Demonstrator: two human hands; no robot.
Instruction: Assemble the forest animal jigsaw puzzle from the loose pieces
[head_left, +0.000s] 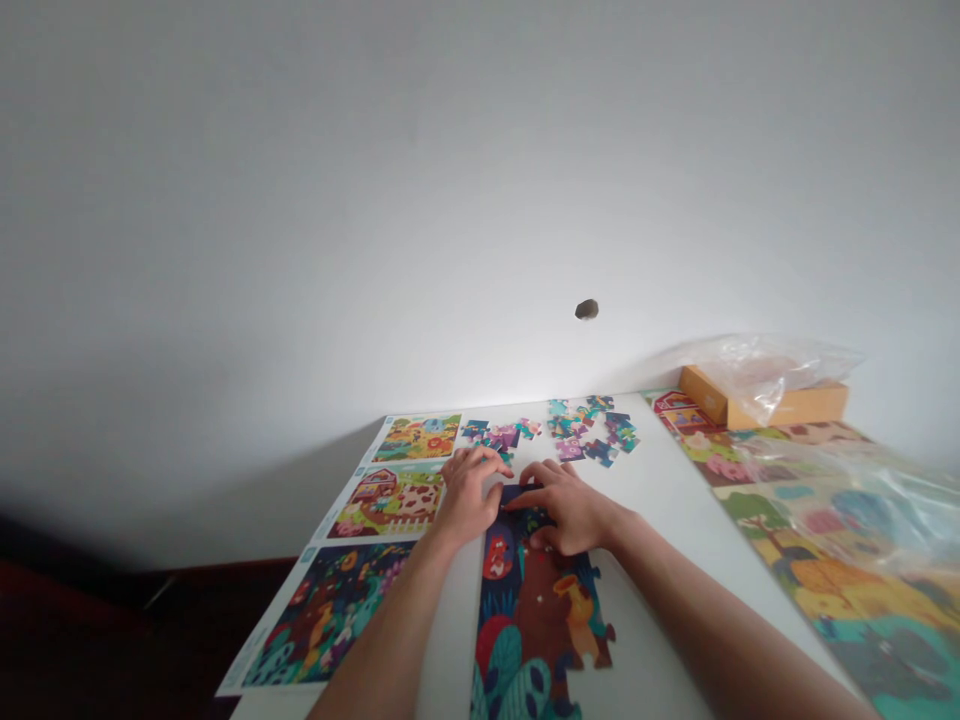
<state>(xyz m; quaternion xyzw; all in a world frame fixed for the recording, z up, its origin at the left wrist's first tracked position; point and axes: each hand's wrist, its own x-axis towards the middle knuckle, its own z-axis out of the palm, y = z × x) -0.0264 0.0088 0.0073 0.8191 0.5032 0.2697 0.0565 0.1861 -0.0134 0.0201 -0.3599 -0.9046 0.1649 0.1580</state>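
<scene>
A partly assembled jigsaw puzzle (540, 610) lies on the white table, showing a bear and a fox in a dark forest. My right hand (566, 508) rests over its upper end, fingers spread and bent, the fingertips touching the dark blue pieces there. To its left, my left hand (471, 490) reaches past the puzzle's top left corner with thumb and index apart. Just beyond its fingers lie loose puzzle pieces (504, 437), partly hidden by the hand. Another group of loose pieces (600, 450) lies farther back, to the right.
A sheet with three reference pictures (409, 505) lies along the table's left edge. On the right are finished-looking animal picture puzzles (817, 560), an orange box (799, 408) and clear plastic bags (772, 365). A white wall (480, 250) with a small hole rises behind.
</scene>
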